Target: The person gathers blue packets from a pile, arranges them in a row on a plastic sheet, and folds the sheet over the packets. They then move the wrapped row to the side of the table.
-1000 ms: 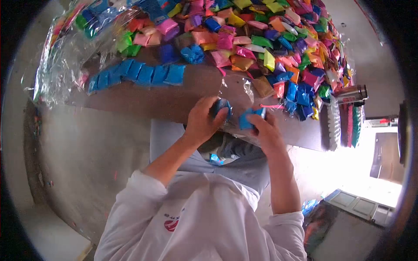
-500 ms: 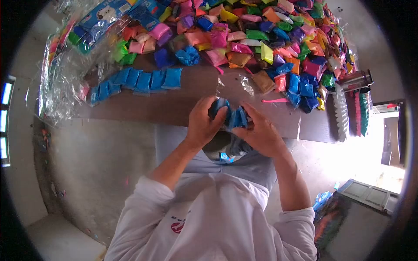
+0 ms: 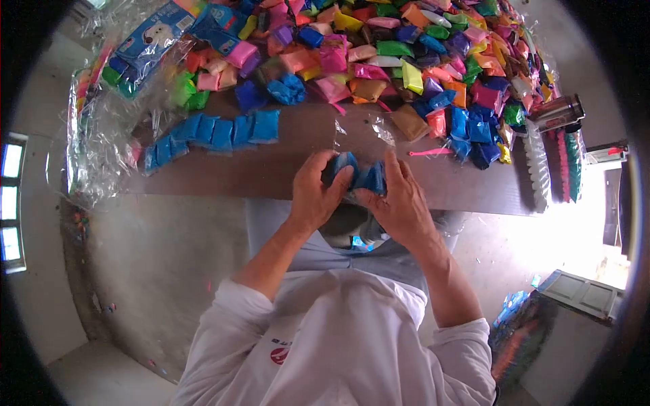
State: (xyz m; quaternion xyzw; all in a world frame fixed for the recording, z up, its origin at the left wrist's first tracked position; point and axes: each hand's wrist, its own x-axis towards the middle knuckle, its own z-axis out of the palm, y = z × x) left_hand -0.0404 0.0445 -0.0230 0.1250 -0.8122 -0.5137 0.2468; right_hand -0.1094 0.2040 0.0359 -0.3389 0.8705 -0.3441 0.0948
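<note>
My left hand (image 3: pixel 315 191) is closed round blue packets (image 3: pixel 344 164) at the table's front edge. Close beside it on the right, my right hand (image 3: pixel 401 203) grips more blue packets (image 3: pixel 370 180) between thumb and fingers. The exact number in each hand is hidden by the fingers. On the table to the left lies a row of several blue packets (image 3: pixel 222 134), edge to edge. A pink strip (image 3: pixel 430 151) lies to the right of my hands, near a brown packet (image 3: pixel 409 122).
A large heap of coloured packets (image 3: pixel 393 49) covers the back of the brown table (image 3: pixel 284 170). Clear plastic wrapping (image 3: pixel 101 142) and blue printed bags (image 3: pixel 154 37) are at the left. A jar (image 3: pixel 556 112) and toothed strips (image 3: pixel 537 169) stand at the right.
My right hand's fingers have straightened and shifted slightly upward round the blue packets. My left hand has hardly moved. The whole view has tilted a little.
</note>
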